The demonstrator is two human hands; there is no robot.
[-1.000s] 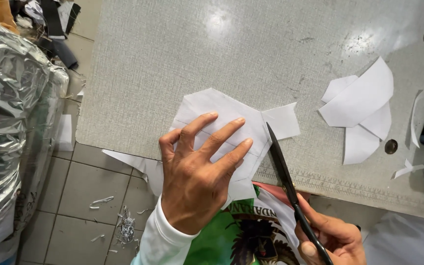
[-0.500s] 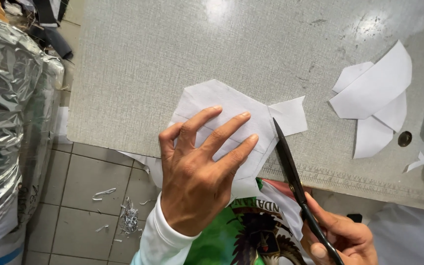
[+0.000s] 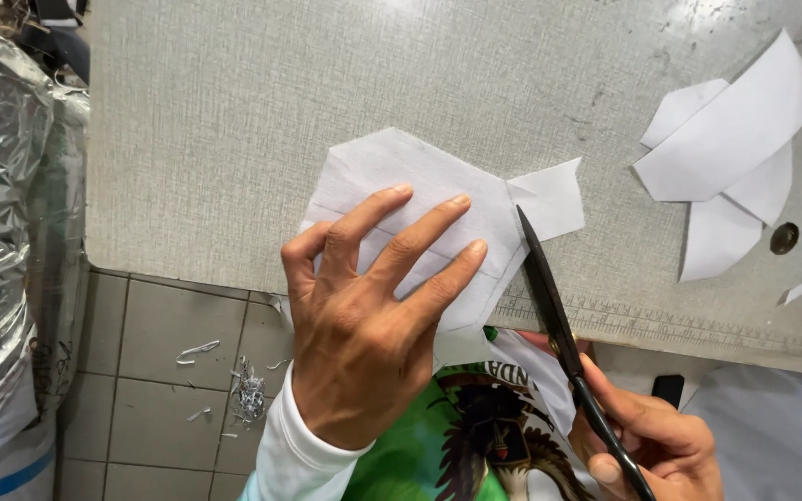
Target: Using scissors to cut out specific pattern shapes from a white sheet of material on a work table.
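My left hand lies flat with fingers spread on a white, many-sided piece of fabric at the near edge of a grey table. My right hand grips black scissors by the handles. The blades point away from me, closed or nearly so, along the right edge of the piece. A small white flap sticks out to the right of the blade tip.
Several white cut-off shapes lie overlapped at the table's right, near a round hole. A printed ruler strip runs along the table's near edge. Crinkled silver foil wrap stands at the left. Scraps litter the tiled floor.
The view has drawn closer to the table. My left hand stays pressed on the white piece, and the scissors have advanced a little along its right edge.
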